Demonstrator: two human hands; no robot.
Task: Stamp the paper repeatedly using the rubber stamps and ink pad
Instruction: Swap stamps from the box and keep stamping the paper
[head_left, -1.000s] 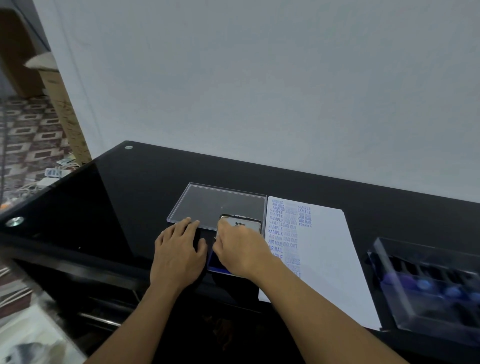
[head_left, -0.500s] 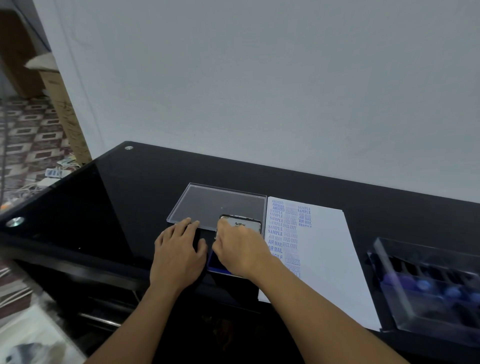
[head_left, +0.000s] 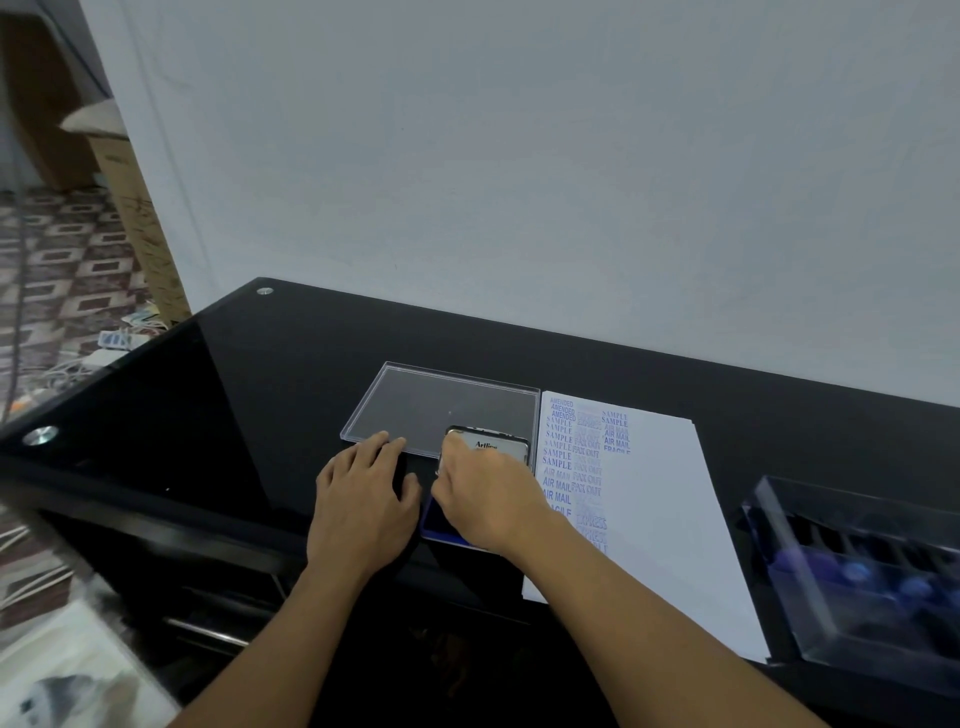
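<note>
My right hand (head_left: 485, 499) hovers low over the open ink pad (head_left: 438, 526), whose blue surface shows at the hand's left edge. Its fingers curl downward around a rubber stamp that the hand hides almost fully. The pad's raised lid (head_left: 493, 445) with a white label stands just behind the knuckles. My left hand (head_left: 363, 499) lies flat on the black table (head_left: 249, 395), fingers spread, right beside the pad. To the right of the pad lies the white paper (head_left: 670, 519), its left part covered in columns of blue stamp marks.
A flat clear plastic lid (head_left: 431, 405) lies behind both hands. At the far right stands a clear box (head_left: 857, 582) holding several blue-topped stamps. The table's front edge runs under my forearms, and the left end drops off to a tiled floor with cables.
</note>
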